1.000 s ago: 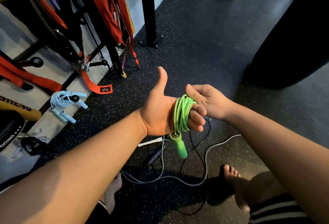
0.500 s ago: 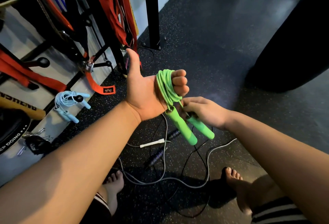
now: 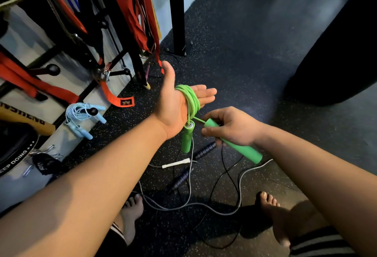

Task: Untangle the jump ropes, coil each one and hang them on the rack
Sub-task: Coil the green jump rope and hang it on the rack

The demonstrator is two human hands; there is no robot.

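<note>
A green jump rope [image 3: 190, 98] is coiled several times round the palm of my left hand [image 3: 175, 101], whose fingers lie straight and whose thumb points up. One green handle [image 3: 187, 137] hangs down from the coil below the palm. My right hand [image 3: 230, 126] grips the other green handle [image 3: 244, 150], just right of the coil, with a short length of cord running to it. On the floor below lie tangled ropes: a grey one [image 3: 240, 191] with a white handle [image 3: 176, 163], and a black one [image 3: 223, 167] with dark purple handles [image 3: 204, 150]. A coiled light blue rope [image 3: 81, 116] hangs on a rack peg [image 3: 93, 111].
The rack [image 3: 114, 69] stands at the left with red straps [image 3: 132, 7] and an orange strap [image 3: 114, 97] hanging from it. A black post [image 3: 176, 11] rises behind my hands. A large dark bag [image 3: 342, 48] fills the right. My bare feet [image 3: 271, 211] stand beside the floor ropes.
My left hand has uncurled its fingers from the coil and now lies flat. My right hand has drawn the second green handle out to the right, away from the first.
</note>
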